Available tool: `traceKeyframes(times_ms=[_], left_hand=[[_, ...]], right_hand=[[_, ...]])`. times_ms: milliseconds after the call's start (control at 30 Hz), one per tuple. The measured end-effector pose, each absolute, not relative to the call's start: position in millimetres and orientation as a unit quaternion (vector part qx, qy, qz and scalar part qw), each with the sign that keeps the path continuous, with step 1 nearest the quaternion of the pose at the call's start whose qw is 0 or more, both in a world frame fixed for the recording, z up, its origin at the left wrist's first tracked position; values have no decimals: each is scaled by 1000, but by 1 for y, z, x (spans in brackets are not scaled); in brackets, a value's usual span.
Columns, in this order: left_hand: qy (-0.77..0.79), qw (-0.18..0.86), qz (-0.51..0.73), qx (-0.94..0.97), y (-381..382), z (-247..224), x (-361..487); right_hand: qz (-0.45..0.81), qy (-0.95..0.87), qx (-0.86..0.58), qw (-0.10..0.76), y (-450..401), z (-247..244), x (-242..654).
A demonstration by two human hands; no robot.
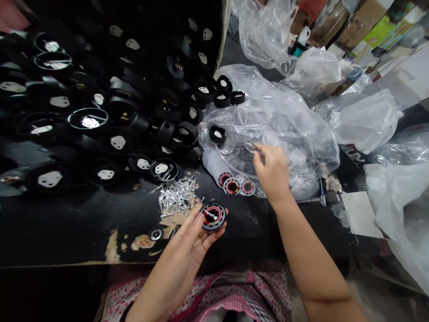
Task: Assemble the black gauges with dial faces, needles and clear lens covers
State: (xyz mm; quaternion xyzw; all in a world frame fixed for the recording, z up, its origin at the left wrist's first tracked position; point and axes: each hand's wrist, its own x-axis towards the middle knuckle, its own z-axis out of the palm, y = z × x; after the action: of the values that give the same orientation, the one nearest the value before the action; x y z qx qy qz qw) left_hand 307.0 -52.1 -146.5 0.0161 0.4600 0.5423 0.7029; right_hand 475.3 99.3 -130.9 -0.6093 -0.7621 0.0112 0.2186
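Observation:
My left hand (197, 237) holds a small round pressure gauge (213, 216) by its edges, face up. The gauge has a black dial with red and white markings and a white pointer; no cover is discernible over it. My right hand (273, 172) is pinched over the opening of a clear plastic bag (281, 116), its fingertips on what looks like a thin clear disc (250, 146). Between the hands lie loose printed dials (232, 186) beside a tipped stack of dials (214, 164). A heap of white pointers (177, 196) sits left of the gauge.
Many black gauge housings (117, 142) are piled across the left side. A small round metal part (156, 234) lies near the table's front edge. At right are a screwdriver (322, 197), a white card (362, 214) and more plastic bags (365, 118). Cardboard boxes (365, 22) stand behind.

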Motion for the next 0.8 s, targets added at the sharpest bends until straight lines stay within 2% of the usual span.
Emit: traceKeyframes(times_ms=[100, 233, 333, 467, 567, 667, 800], left_hand=[[432, 728, 532, -3, -44, -150, 304], [407, 748, 524, -8, -32, -149, 302], [424, 730, 536, 29, -30, -145, 304], [471, 690, 531, 139, -36, -143, 308], [493, 655, 522, 235, -43, -144, 310], [500, 649, 500, 280, -48, -144, 312], [531, 585, 477, 386, -55, -148, 314]], right_hand=[[54, -806, -519, 279, 57, -125, 474], [86, -881, -409, 224, 10, -127, 464], [100, -890, -383, 228, 0, -125, 461], [215, -824, -440, 287, 9, -115, 456], [284, -775, -493, 275, 17, -112, 446], [252, -778, -509, 267, 17, -116, 437], [214, -777, -498, 320, 14, -125, 431]])
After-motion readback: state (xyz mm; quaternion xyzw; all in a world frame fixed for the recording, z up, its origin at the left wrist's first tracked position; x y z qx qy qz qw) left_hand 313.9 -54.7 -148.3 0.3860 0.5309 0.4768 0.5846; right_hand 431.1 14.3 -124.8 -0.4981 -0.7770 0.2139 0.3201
